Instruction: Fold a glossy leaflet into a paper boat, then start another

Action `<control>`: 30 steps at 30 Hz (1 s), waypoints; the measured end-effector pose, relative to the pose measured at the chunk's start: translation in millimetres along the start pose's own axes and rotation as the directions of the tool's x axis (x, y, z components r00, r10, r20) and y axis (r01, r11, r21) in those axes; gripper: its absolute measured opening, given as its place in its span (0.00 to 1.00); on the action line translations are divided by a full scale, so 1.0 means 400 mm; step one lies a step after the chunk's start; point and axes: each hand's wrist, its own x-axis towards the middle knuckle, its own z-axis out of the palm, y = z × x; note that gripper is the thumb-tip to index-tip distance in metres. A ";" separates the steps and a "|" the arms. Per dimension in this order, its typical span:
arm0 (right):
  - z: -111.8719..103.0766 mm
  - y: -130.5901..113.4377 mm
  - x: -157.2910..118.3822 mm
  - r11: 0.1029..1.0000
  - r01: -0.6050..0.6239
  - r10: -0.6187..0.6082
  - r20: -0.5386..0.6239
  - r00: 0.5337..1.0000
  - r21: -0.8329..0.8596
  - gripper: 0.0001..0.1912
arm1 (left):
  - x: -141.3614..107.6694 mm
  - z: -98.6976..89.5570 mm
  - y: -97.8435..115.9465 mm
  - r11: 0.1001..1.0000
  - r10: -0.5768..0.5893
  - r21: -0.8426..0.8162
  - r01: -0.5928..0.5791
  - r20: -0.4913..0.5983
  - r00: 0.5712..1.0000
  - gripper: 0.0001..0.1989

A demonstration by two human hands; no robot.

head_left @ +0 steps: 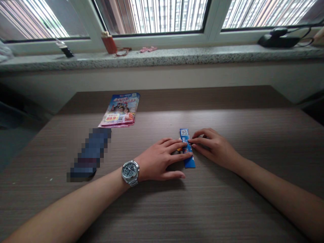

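Note:
A narrow strip of folded flyer [190, 163], blue with a QR code at its far end, lies on the table between my hands. My left hand [162, 158] rests palm down with its fingers stretched out and apart. Its fingertips press on the strip from the left, covering part of the print. From the other side, my right hand [216, 148] has its bent fingertips drawn together at the strip's right edge, in a pinch. A bit of orange and yellow print [179, 149] shows under the left fingers. On my left wrist is a metal watch [130, 173].
A stack of colourful flyers [123, 109] lies at the back left of the brown table [227, 216]. Nearer stands a pixelated dark object [89, 153], lying close to my left forearm. The stone windowsill [192, 56] carries a red case [109, 44] and a black device [278, 39].

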 end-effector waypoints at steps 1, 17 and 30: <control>0.000 -0.001 0.001 1.000 -0.005 0.005 -0.002 1.000 0.004 0.09 | 0.000 0.000 0.000 1.000 -0.002 0.001 0.002 0.001 1.000 0.33; 0.007 -0.010 0.004 0.995 -0.042 0.048 0.059 0.997 -0.093 0.20 | 0.001 0.000 -0.002 1.000 0.007 -0.012 -0.007 0.009 1.000 0.34; 0.019 -0.005 -0.006 0.987 -0.052 0.076 0.151 0.986 -0.154 0.24 | 0.004 0.001 -0.002 1.000 0.004 0.031 -0.004 -0.013 1.000 0.31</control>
